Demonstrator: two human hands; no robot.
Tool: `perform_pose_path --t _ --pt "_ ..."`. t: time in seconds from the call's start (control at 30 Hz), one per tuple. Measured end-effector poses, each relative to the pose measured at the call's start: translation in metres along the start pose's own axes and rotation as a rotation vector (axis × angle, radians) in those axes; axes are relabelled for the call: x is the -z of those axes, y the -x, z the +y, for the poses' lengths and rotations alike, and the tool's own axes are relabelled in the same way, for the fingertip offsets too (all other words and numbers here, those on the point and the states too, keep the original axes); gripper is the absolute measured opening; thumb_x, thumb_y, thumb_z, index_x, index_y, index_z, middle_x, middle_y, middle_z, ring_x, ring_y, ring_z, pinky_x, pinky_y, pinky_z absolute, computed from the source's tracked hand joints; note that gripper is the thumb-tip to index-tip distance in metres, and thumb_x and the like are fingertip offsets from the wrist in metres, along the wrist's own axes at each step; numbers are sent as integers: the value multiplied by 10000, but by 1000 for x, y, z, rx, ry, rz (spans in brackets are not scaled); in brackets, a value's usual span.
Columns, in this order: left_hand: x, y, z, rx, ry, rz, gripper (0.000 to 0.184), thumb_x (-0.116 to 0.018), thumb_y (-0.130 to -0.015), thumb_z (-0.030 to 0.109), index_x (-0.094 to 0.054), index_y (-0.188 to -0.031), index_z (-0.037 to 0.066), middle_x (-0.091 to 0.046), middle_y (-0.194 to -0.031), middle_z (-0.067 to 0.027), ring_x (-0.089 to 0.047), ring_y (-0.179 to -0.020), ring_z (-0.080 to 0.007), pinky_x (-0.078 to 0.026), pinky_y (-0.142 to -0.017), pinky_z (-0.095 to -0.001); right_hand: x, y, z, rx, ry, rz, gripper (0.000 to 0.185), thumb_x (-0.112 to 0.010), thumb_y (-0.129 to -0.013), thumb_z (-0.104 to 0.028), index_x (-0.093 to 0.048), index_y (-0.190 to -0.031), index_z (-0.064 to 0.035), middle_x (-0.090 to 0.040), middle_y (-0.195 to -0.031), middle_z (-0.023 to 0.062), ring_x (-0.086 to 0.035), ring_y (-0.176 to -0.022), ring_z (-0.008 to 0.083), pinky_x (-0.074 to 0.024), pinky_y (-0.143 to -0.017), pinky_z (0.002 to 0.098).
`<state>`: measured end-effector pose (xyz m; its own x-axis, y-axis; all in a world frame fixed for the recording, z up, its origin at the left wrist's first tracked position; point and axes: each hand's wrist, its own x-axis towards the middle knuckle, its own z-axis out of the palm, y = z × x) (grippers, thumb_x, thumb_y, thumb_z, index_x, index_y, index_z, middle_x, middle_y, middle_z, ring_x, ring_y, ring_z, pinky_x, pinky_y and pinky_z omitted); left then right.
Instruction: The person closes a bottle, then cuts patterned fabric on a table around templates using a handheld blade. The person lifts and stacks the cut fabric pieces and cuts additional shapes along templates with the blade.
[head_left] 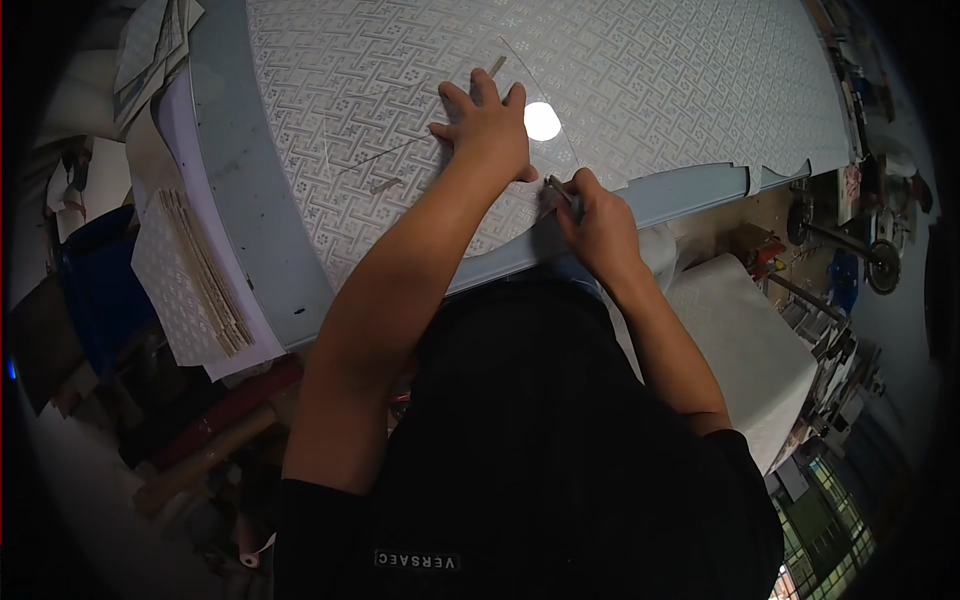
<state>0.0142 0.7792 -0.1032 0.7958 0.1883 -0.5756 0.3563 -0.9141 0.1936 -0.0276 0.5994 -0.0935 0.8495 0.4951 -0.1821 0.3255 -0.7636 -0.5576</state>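
Observation:
A light grey sheet point(380, 60) with a raised lattice and flower pattern is spread over the blue-grey table point(222, 130). On it lies a clear flat plate point(560, 148), its thin edge visible and a bright light reflected in it. My left hand point(485, 125) presses on the plate, fingers spread. Close to the plate's near right corner, my right hand point(603, 222) is closed around a small metal tool point(556, 187). The tool's tip points down at the sheet near the table's front edge; its exact kind is mostly hidden by my fingers.
A stack of cut patterned pieces point(195, 275) lies at the table's left side, with more pieces point(155, 50) behind. A pale covered surface point(740, 345) stands to the right. Rolls point(205, 455) lie below left, and a bar with round weights point(850, 240) is at far right.

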Motion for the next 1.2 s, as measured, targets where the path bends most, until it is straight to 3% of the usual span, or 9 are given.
perform_pose_path --t 0.3,0.5,0.67,0.77,0.9,0.97,1.2 --pt "-1 -2 0 -10 -3 18 1162 -956 -648 418 -299 -1588 232 -91 -1660 -230 -90 -1444 -648 -415 -1005 -782 -6 -3 -4 -21 50 -17 171 -689 -896 -88 -544 -968 -34 -653 -766 203 -647 -728 430 -495 -630 517" --pt "-3 -4 0 -21 -22 18 1172 -959 -642 419 -297 -1587 215 -99 -1647 -252 -108 -1425 -668 -446 -976 -780 -36 12 13 27 -26 226 175 -723 -863 -46 -569 -945 -33 -678 -857 187 -663 -800 400 -520 -653 477" --pt "-5 -5 -2 -49 -66 48 1184 -956 -640 437 -289 -1588 197 -116 -1631 -280 -138 -1406 -685 -499 -916 -766 -60 15 30 218 -129 453 245 -740 -803 85 -565 -942 -15 -711 -1031 152 -683 -932 360 -564 -766 426" --pt "-6 -6 -2 -53 -72 54 1184 -951 -643 448 -286 -1589 195 -121 -1630 -281 -135 -1409 -683 -516 -902 -754 -72 15 38 327 -144 560 259 -753 -798 87 -552 -929 -10 -708 -1050 147 -676 -976 356 -568 -794 417" --pt "-8 -7 -3 -65 -78 75 1186 -948 -644 452 -282 -1591 192 -121 -1631 -280 -140 -1409 -679 -527 -896 -743 -65 16 39 315 -200 558 226 -751 -832 52 -577 -964 -7 -712 -1051 156 -689 -953 348 -572 -803 400" --pt "-8 -8 -3 -54 -76 58 1205 -955 -630 448 -278 -1593 188 -121 -1634 -275 -137 -1412 -674 -518 -914 -746 -45 17 42 106 -333 316 192 -743 -877 -14 -604 -1010 -11 -718 -1026 164 -705 -899 338 -568 -778 387" --pt "-5 -8 0 -34 -41 45 1128 -902 -683 463 -294 -1590 179 -158 -1627 -267 -116 -1418 -672 -490 -918 -776 13 -7 60 7 -182 231 200 -738 -914 -137 -613 -1034 -38 -714 -883 175 -698 -793 379 -537 -673 412"
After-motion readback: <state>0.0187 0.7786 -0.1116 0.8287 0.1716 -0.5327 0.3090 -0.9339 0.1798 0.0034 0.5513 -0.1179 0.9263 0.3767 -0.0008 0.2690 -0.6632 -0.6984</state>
